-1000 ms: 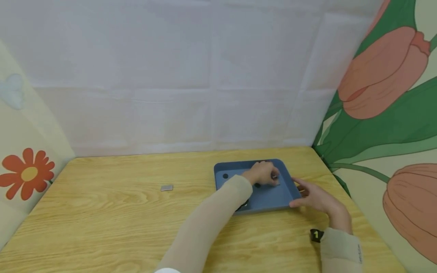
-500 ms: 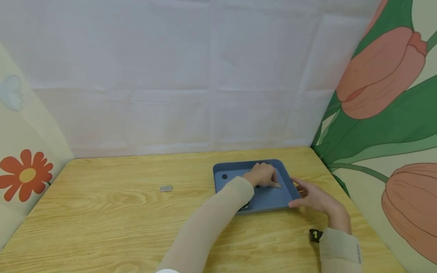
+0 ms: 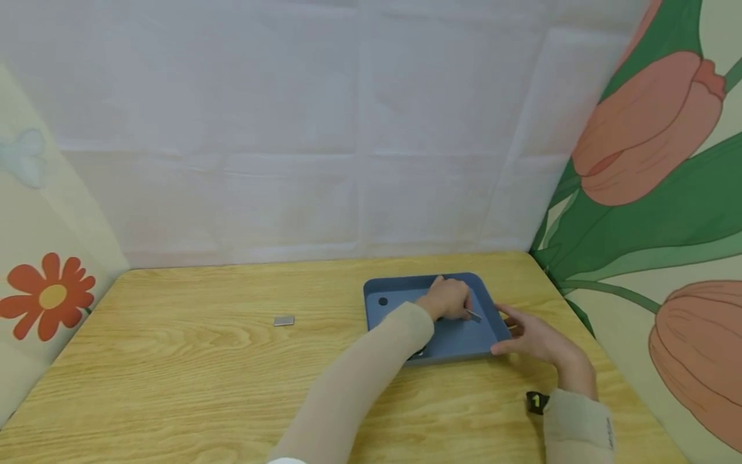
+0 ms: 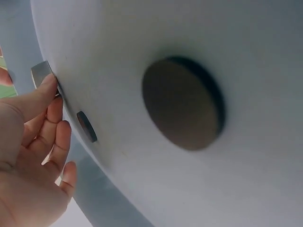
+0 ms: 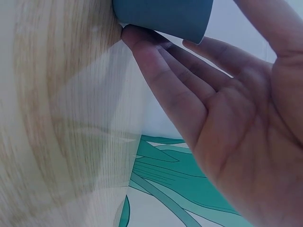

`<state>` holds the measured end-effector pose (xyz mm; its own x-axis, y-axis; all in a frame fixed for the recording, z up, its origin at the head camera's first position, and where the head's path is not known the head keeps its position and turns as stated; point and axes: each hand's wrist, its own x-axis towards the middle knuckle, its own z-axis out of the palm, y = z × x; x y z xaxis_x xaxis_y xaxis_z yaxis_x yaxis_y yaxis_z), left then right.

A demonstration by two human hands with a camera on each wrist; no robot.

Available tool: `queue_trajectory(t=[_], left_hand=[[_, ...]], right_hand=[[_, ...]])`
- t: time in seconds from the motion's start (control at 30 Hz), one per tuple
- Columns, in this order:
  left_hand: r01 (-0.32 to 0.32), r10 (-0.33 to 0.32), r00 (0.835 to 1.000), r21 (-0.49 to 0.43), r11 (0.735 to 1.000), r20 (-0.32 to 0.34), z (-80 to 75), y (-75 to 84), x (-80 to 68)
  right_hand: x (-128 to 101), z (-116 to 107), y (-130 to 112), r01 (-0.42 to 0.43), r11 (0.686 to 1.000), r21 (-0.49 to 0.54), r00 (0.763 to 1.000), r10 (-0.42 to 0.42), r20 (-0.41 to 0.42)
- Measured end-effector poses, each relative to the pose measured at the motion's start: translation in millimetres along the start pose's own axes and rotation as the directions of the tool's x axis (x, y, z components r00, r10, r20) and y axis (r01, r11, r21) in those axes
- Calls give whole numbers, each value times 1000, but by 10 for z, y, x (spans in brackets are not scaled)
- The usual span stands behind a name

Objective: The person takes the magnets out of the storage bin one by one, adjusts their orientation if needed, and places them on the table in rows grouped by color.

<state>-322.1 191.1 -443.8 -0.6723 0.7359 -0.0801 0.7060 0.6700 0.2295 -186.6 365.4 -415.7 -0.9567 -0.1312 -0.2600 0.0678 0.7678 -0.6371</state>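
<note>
In the head view, my left hand (image 3: pixel 449 299) reaches into a shallow blue tray (image 3: pixel 464 343). Between thumb and fingers it pinches a small, thin metal plate (image 3: pixel 473 315), held tilted close to the tray floor. The left wrist view shows this plate (image 4: pixel 42 74) at the thumb tip. Two round dark discs are visible there, one large disc (image 4: pixel 182 104) near the camera and a smaller disc (image 4: pixel 86 126) beside the fingers. My right hand (image 3: pixel 536 335) holds the tray's right side, thumb at the near corner. Its fingertips touch the tray's lower edge (image 5: pixel 163 21) in the right wrist view.
A second grey rectangular plate (image 3: pixel 284 320) lies on the wooden table (image 3: pixel 174 361), left of the tray. One dark disc (image 3: pixel 382 301) shows in the tray's far left part. White cloth (image 3: pixel 290 129) hangs behind the table, and a flower-patterned panel (image 3: pixel 655 193) borders the right.
The plate in my left hand has gone from mostly hidden, to lying flatter, to a tilted edge-on pose. My left hand has shifted slightly; the right hand stays on the tray.
</note>
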Motion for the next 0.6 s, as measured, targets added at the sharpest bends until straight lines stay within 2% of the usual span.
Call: queue_trajectory(t=[0.17, 0.6], left_hand=[[-2, 1, 999, -13, 1000, -54, -23, -31, -33], [2, -13, 993, -95, 995, -116, -329, -71, -216]], right_hand=[[-8, 11, 12, -8, 1000, 6, 1000, 8, 1], [-7, -12, 2, 0, 1000, -30, 1000, 0, 10]])
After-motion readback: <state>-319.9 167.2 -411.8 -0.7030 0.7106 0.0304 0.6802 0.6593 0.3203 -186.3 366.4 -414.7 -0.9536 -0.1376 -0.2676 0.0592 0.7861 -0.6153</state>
